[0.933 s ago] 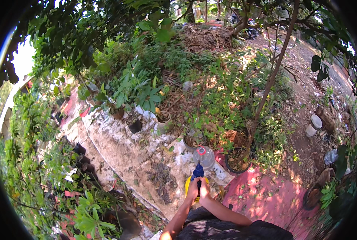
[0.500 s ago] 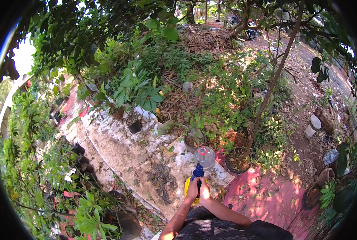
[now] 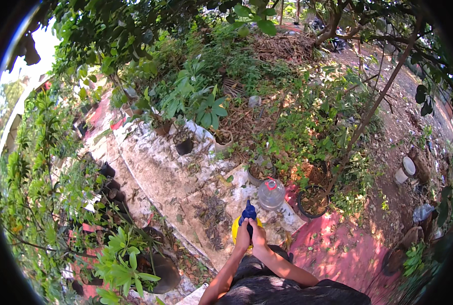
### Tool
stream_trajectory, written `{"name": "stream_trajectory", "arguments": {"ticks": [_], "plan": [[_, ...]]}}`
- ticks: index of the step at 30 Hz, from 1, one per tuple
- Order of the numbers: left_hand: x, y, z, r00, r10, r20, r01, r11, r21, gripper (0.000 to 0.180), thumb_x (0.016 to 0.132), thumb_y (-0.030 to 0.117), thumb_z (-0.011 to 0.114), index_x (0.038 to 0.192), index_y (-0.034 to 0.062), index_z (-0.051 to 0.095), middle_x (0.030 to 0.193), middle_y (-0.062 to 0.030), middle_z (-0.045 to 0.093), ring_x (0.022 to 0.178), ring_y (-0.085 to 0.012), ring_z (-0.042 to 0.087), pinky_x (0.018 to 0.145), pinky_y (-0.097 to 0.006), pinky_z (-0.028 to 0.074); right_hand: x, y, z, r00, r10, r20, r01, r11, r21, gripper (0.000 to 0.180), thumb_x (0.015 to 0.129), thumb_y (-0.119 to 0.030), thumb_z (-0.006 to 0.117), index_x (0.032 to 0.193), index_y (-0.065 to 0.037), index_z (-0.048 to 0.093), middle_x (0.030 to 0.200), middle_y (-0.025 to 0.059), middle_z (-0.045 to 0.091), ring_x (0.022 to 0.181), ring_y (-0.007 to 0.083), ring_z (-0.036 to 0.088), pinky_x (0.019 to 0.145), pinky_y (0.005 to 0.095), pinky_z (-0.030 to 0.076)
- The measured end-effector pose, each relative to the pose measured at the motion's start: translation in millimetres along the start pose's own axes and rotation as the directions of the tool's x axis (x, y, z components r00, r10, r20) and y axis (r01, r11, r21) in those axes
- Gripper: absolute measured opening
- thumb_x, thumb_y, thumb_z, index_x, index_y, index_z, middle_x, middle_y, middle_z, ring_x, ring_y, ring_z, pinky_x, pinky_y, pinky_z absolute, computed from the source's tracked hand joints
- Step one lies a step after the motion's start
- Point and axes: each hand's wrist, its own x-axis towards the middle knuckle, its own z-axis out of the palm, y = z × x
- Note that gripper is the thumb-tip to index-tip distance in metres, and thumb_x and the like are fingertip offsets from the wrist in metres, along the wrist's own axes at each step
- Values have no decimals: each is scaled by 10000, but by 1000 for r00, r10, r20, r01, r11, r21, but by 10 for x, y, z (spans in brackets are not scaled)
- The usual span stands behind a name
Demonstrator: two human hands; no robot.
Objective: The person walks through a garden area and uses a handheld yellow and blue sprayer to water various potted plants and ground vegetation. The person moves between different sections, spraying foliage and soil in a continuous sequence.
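Yellow container (image 3: 235, 230): low in the view, directly before the person, set between the two palms, its sides showing past them; whether it bears on the ground is hidden.
Blue top (image 3: 248, 209): rises from the yellow container, its narrow tip pointing away from the person.
Left grip (image 3: 243, 236): clasped about the yellow container's upper part and the base of the blue top, from the left.
Right grip (image 3: 258, 236): clasped about the same part from the right, close against the left one; the exact finger placement is too small to tell.
Clear jug (image 3: 271, 197): upright just beyond and right of the blue top, apart from it, with a red ring at its neck.
Pale sheet (image 3: 158, 175): stained and leaf-strewn, spread under the jug and off to the left.
Red ground (image 3: 333, 249): to the right, dappled with sun and leaves.
Black pot (image 3: 184, 147): near the pale sheet's far edge.
White bucket (image 3: 402, 176): tilted, well off to the right.
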Motion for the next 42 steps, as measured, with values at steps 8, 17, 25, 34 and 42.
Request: {"name": "stream_trajectory", "arguments": {"ticks": [8,17,25,34,42], "plan": [[37,148,-412,994,93,-57,-78,971,224,633,968,512,333,791,-35,598,670,-69,585,624,-167,532,583,-345,398,-70,65,366,989,-75,128,91,987,-131,480,860,-440,598,1065,-8,629,968,71,628,880,150,594,771,296,463],[380,305,-763,962,-17,-273,32,998,51,579,968,511,357,817,22,629,690,-39,573,627,-106,512,559,-276,401,360,73,921,949,73,308,4,971,-240,377,896,-389,578,992,-30,643,946,33,617,865,131,574,761,290,447],[1002,690,-1016,832,104,-545,-131,991,-10,596,959,505,373,804,-11,628,673,-35,577,617,-117,518,563,-281,406,890,-140,1678,867,168,470,33,920,-390,380,909,-381,552,975,-16,633,899,29,622,841,116,583,721,279,461],[1621,997,-1016,705,69,-706,-208,972,-113,544,958,437,412,742,-24,603,616,-68,559,590,-154,517,575,-317,411,1348,-502,2185,746,220,629,47,924,-380,321,917,-324,550,915,-16,639,857,26,631,772,106,594,685,260,472],[1867,1062,-1246,599,-31,-800,-254,940,-226,565,955,443,406,683,-14,596,566,-57,542,519,-145,490,504,-319,381,1566,-426,2578,711,329,621,32,868,-495,302,906,-327,584,811,-43,623,797,19,614,715,90,574,627,255,459]]}}
